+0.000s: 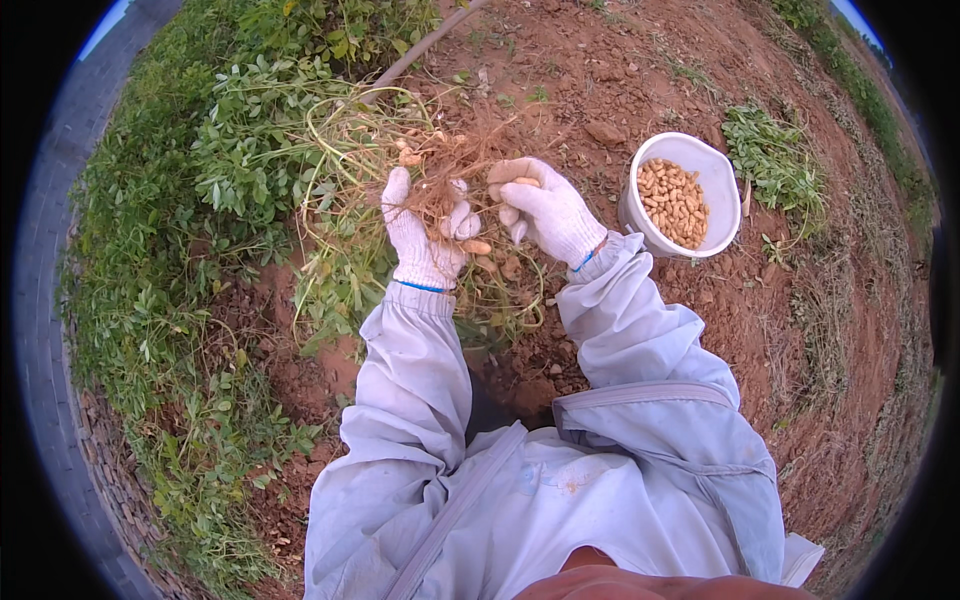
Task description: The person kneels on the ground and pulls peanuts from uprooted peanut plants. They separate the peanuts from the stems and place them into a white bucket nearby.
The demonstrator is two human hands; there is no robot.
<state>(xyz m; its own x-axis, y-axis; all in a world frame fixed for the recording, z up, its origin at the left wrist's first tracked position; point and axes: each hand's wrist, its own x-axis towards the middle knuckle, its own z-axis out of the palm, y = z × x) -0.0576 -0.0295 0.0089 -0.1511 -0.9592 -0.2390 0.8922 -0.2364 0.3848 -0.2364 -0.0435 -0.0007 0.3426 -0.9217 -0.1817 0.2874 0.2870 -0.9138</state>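
My left hand [427, 232], in a white knitted glove, grips a bunch of uprooted peanut plants by the roots [442, 180]. Peanut pods hang among these roots, one of them [475, 247] beside the left fingers. Long stems and leaves [337, 172] trail from the bunch to the left and below. Just right of the roots, my right hand [541, 202], gloved the same way, is curled around a few peanut pods [527, 182]. To its right a white plastic bucket [726, 199] stands on the soil, partly filled with picked peanuts [671, 202].
Growing peanut plants [172, 210] line the left side, with a paved strip [45, 247] beyond them. A wooden pole [427, 46] slants across the top. Pulled leafy plants [776, 161] lie right of the bucket on reddish, cloddy soil [720, 322].
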